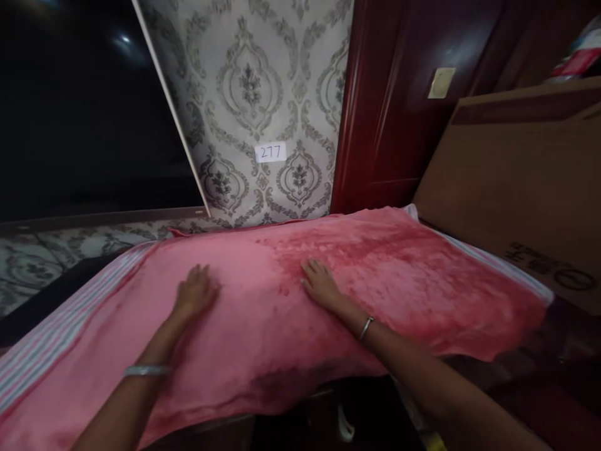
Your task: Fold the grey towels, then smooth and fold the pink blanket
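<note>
A pink plush blanket [244, 332] lies spread over a long low surface, its nap brushed darker red across the right half. Striped edging in white, grey and pink runs along its left end and shows at the right end too. My left hand [196, 291] rests palm down on the left-middle part of the blanket, slightly blurred, fingers spread. Near the middle, my right hand [320, 283] presses flat on the cloth at the border of the smooth and the darker nap. Nothing is held in either hand.
A large dark screen [89, 113] stands at the left against patterned wallpaper [251, 81]. A paper label [271, 152] reads 277. To the right are a dark red wooden panel [385, 113] with a switch plate [441, 82] and a big cardboard box [516, 181].
</note>
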Demonstrator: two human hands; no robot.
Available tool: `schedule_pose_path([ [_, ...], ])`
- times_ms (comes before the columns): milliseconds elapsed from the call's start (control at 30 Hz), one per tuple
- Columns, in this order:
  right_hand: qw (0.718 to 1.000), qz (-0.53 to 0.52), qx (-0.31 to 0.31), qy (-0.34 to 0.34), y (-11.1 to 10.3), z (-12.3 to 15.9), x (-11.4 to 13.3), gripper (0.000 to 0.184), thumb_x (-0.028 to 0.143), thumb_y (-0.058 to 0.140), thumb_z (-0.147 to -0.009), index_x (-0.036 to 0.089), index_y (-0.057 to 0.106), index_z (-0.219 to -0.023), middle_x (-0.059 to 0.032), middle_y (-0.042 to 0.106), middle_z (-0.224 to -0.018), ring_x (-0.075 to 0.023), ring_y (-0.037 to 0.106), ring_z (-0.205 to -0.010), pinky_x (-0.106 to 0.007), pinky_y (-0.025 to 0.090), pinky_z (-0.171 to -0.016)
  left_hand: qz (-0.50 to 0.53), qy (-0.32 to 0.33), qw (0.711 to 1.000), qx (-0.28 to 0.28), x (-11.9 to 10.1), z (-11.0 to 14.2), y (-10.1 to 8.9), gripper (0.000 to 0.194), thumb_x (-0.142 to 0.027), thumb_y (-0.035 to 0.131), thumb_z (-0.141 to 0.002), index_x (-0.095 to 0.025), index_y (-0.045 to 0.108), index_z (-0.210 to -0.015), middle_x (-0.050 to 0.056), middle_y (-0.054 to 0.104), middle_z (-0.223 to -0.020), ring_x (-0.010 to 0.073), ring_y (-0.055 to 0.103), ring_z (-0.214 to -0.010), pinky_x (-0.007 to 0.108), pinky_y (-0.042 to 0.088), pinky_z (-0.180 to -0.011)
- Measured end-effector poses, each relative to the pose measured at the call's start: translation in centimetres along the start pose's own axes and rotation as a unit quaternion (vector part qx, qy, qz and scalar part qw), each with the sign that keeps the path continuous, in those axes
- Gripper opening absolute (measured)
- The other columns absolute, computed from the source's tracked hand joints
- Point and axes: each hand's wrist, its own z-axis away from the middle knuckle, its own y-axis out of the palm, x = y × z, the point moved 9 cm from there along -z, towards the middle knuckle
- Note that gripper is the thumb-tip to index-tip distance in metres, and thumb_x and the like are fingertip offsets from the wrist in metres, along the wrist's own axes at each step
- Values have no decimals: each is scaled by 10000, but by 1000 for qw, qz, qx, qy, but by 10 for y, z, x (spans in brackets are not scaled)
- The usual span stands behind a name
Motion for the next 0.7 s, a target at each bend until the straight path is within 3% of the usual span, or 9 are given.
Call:
schedule_pose_path([
  [100, 999, -13, 8, -47, 7, -1, 20, 581, 390, 383, -1039, 146, 364, -1566, -157, 281, -1625, -312, 239, -1504, -550, 202, -1214, 34, 67, 996, 38, -96, -11, 7, 639, -351, 394, -975, -116, 320, -1565, 194, 248, -1655, 306, 234, -1534, 542, 289, -1197],
  [167, 997, -12, 14, -78, 11, 0, 28, 579, 436, 384, -1040, 203, 364, -1570, -116, 281, -1633, -292, 238, -1507, -538, 200, -1221, 49, 93, 993, 45, -142, -13, 13, 623, -358, 368, -991, -130, 322, -1569, 194, 258, -1652, 314, 244, -1530, 563, 283, -1193],
  [267, 993, 0, 23, -117, 16, -1, 25, 545, 494, 386, -1042, 321, 377, -1558, -24, 278, -1641, -254, 226, -1512, -510, 182, -1235, 35, 124, 991, 25, -183, -7, 26, 582, -369, 328, -1008, -160, 383, -1548, 184, 333, -1624, 341, 298, -1503, 608, 284, -1173],
  [367, 990, 10, 28, -135, 12, -8, 3, 537, 518, 379, -1046, 358, 368, -1558, 19, 262, -1644, -252, 210, -1516, -516, 157, -1240, 2, 147, 989, -13, -199, 2, 37, 559, -378, 344, -1006, -182, 443, -1520, 175, 385, -1600, 359, 330, -1483, 625, 271, -1167],
  [433, 994, 22, 25, -108, 3, -17, -30, 529, 509, 367, -1051, 350, 380, -1554, 17, 266, -1642, -255, 223, -1511, -505, 170, -1234, -6, 153, 988, -21, -200, 4, 41, 553, -373, 351, -1004, -184, 457, -1513, 171, 399, -1593, 357, 344, -1476, 615, 285, -1162],
  [500, 998, 41, 20, -54, -10, -23, -78, 515, 469, 367, -1053, 309, 420, -1539, -17, 301, -1630, -257, 260, -1495, -486, 204, -1220, -9, 154, 988, -19, -199, 3, 41, 548, -361, 347, -1004, -186, 460, -1511, 164, 409, -1589, 348, 352, -1474, 602, 298, -1160],
  [600, 995, 71, 0, 66, -39, -15, -173, 509, 380, 341, -1050, 243, 438, -1531, -85, 348, -1606, -267, 307, -1468, -514, 232, -1194, -18, 147, 989, -15, -197, 0, 40, 548, -357, 338, -1005, -185, 462, -1511, 156, 411, -1588, 340, 349, -1478, 591, 301, -1162],
  [700, 976, 90, -19, 197, -69, 14, -267, 540, 364, 260, -1051, 244, 367, -1567, -117, 310, -1621, -301, 256, -1490, -612, 224, -1161, -21, 144, 989, -15, -197, -2, 40, 553, -356, 332, -1000, -185, 464, -1509, 154, 414, -1586, 337, 350, -1479, 591, 304, -1159],
])
